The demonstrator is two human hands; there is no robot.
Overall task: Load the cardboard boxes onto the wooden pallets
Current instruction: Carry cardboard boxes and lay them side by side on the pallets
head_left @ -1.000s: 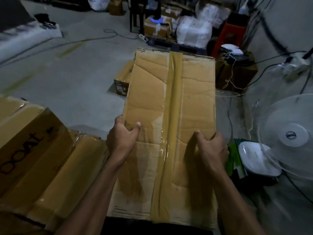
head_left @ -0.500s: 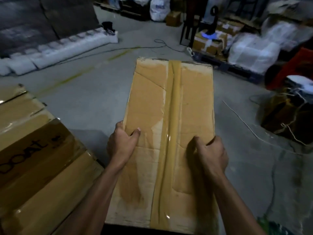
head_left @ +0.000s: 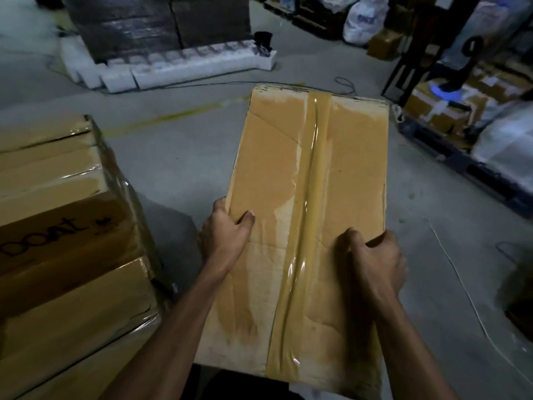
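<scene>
I carry a long brown cardboard box point(head_left: 346, 174) in front of me, its top sealed by a glossy strip of brown tape down the middle. My left hand point(head_left: 225, 235) grips its left edge with the thumb on top. My right hand point(head_left: 375, 258) grips the right edge, fingers curled over the side. The box hangs above the concrete floor. To my left stands a stack of wrapped cardboard boxes point(head_left: 57, 226), one with dark lettering. No wooden pallet shows under them.
A tall wrapped pallet load point(head_left: 155, 21) with white blocks point(head_left: 173, 67) at its base stands far left. Boxes on a dark pallet point(head_left: 461, 151) and a black frame point(head_left: 415, 59) fill the right. Cables point(head_left: 461, 287) trail over the grey floor.
The view has swung left: the fan and green box on the right left the view, the wrapped pallet load came in. Both hands keep the same hold on the box.
</scene>
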